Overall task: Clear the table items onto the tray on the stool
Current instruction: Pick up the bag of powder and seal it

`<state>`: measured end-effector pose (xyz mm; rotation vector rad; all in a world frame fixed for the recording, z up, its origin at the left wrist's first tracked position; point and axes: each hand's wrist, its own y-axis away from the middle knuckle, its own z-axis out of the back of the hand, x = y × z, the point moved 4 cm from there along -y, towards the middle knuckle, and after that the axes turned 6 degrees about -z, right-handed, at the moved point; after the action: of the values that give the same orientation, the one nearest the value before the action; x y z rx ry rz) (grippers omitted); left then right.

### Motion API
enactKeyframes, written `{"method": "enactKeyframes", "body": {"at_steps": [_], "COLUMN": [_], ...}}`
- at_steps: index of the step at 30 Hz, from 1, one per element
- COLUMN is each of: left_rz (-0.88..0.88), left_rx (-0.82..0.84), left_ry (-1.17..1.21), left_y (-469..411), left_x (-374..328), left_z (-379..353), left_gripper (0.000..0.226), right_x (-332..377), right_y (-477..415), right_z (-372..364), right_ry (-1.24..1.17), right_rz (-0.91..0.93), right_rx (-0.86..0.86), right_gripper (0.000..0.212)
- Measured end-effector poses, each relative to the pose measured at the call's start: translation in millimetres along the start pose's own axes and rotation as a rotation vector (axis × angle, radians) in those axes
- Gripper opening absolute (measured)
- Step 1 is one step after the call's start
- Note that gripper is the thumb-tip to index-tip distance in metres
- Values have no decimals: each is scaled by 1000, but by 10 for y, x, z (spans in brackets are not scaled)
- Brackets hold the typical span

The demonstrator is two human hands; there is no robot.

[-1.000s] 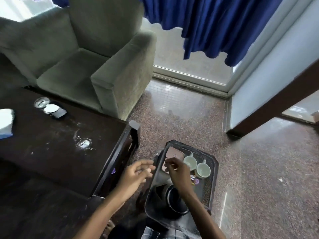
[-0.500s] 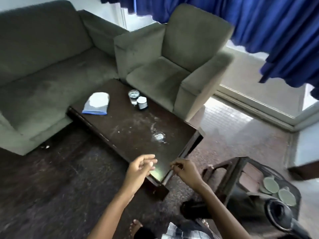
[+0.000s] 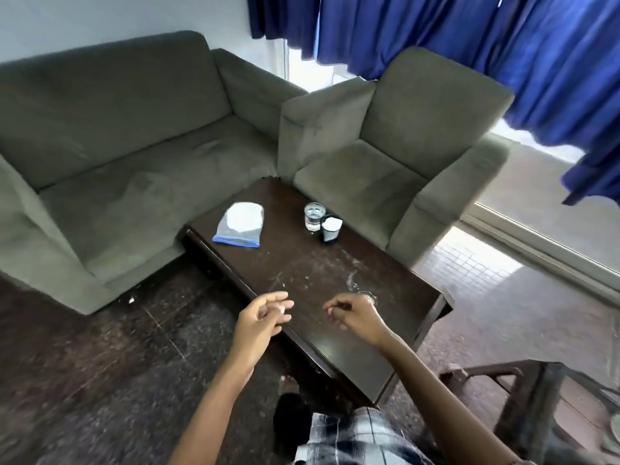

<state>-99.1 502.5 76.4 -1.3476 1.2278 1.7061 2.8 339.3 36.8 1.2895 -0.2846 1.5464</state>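
light: daylight from the window (image 3: 536,156) behind blue curtains (image 3: 469,38), room moderately dim | glare: floor (image 3: 476,263) by the window washed out, dull sheen on tabletop (image 3: 322,273) | blur: lower corners and stool (image 3: 536,397) smeared | distortion: wide-angle bending at edges

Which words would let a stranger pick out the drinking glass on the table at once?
Find the dark wooden coffee table in front of the grey armchair. At its far end, near the armchair's seat, two small things stand side by side. The glass is the left one: clear, upright, with water in it, unlike the dark white-topped container beside it or the flat white-and-blue pouch further left.
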Motion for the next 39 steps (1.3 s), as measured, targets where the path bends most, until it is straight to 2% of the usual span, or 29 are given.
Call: {"method": "enactKeyframes", "body": {"at_steps": [9, 18, 23, 28, 31, 33, 36, 39], "left_rz": [43, 112, 164, 218, 233, 237, 246, 248], "left_rx": [-8, -14, 27, 123, 166, 182, 211, 224], "left_ry": [-47, -100, -118, -174, -225, -241, -266, -272], "left_y": [-1443, -2696, -3306, -3933, -4385, -4675, -5037, -5321], "left_x": [-262, -467, -462, -403, -278, -164, 25, 151], "left_z": [832, 1540, 1853, 2214, 2459, 2628, 2893, 3116], "left_gripper": [23, 21, 24, 23, 24, 25, 22, 21], "right_x": [364, 853, 947, 737, 479, 291, 34, -81], "right_y": [-1472, -2885, -3608, -4193, -4532, -4796, -5170, -5409], "right_z": [-553, -997, -1329, -1636, -1774, -1877, -2030, -2113], "right_ry": [-87, -61, -60, -34, 22, 4, -66, 38], "right_rz": [-144, -239, -401, -596, -673, -712, -773, -834], "right_rx": [25, 29, 78, 102, 68, 43, -73, -239], "right_gripper": [32, 32, 24, 29, 30, 13, 28, 30]}}
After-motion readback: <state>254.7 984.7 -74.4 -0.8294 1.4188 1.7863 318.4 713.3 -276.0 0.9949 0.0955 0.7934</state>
